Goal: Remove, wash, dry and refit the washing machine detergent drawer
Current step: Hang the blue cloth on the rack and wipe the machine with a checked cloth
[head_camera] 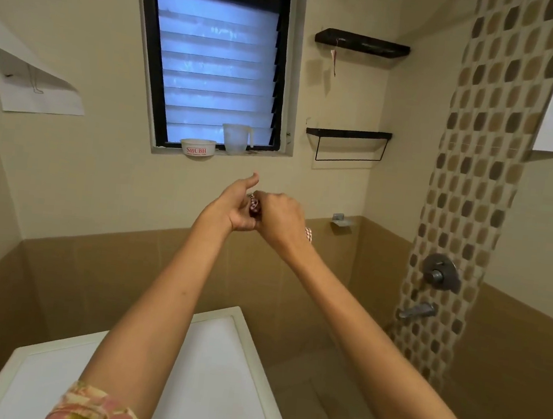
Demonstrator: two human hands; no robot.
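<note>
Finishing with the beaded band (pixel 254 205) that the right hand (pixel 280 220) pinches against the left hand (pixel 232 209), its fingers hidden, mid-frame, comes first; the drawer, unseen, probably sits below the washing machine top (pixel 219 392), lower centre.

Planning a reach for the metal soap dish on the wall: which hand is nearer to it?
Right. The right hand is to the left of the soap dish, apart from it. The left hand is on the right hand's far side, farther from the dish.
</note>
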